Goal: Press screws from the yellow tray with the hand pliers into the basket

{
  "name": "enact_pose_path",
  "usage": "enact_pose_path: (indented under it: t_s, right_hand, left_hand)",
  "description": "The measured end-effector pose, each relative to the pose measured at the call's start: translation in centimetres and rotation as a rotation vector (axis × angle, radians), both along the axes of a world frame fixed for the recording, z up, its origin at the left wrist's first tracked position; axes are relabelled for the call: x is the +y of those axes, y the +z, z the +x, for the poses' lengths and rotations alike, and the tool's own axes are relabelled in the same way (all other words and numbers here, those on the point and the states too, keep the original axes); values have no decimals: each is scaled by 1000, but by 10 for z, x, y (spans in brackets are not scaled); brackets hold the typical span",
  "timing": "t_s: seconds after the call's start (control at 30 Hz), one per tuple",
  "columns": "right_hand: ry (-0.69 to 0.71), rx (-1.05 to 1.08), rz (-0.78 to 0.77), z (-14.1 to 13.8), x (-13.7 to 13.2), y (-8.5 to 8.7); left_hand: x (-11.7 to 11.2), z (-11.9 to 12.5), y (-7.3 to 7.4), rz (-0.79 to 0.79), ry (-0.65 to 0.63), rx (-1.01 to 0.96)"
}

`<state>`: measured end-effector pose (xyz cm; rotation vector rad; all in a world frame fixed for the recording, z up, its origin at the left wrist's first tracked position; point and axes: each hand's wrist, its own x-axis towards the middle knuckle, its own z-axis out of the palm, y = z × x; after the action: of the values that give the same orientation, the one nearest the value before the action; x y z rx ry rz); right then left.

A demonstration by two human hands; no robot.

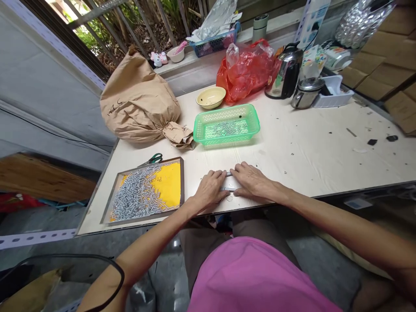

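Note:
My left hand (212, 189) and my right hand (251, 181) rest side by side on the pale table (308, 151) near its front edge, fingers curled down over a few small metal pieces (228, 189) between them. What each hand grips is mostly hidden under the fingers. To the left lies a yellow tray (169, 182) heaped with many small silver metal parts (138, 195). Behind my hands stands a green plastic basket (227, 125) with several of the same silver parts in it.
Green-handled scissors (152, 159) lie behind the tray. A tied brown paper sack (139, 106) sits at the back left, with a yellow bowl (211, 97), a red plastic bag (247, 71), a steel kettle (286, 71) and a white box (334, 93) along the back.

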<state>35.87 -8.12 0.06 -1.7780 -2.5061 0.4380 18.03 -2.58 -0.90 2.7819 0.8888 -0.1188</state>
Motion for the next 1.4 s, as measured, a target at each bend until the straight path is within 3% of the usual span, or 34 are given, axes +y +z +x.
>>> enact_pose_path:
  t_s: [0.23, 0.57, 0.73, 0.93, 1.13, 1.27, 1.4]
  right_hand:
    - [-106, -13, -33, -7, 4, -8]
    - [-48, -85, -85, -8, 13, -9]
    - [-56, -56, 5, -3, 14, -12]
    - [128, 148, 45, 23, 25, -19]
    - [-60, 31, 122, 19, 36, -26]
    - [-82, -3, 176, 18, 53, -28]
    - [-47, -35, 177, 3, 56, -16]
  left_hand:
    - [9, 9, 4, -17, -29, 11]
    - [6, 11, -6, -14, 22, -41]
    - [5, 8, -7, 25, 68, -66]
    - [-31, 2, -18, 88, 160, -190]
    - [-73, 8, -36, -10, 73, -331]
    - [-78, 9, -36, -59, 86, -391]
    - [-79, 8, -37, -77, 68, -418]
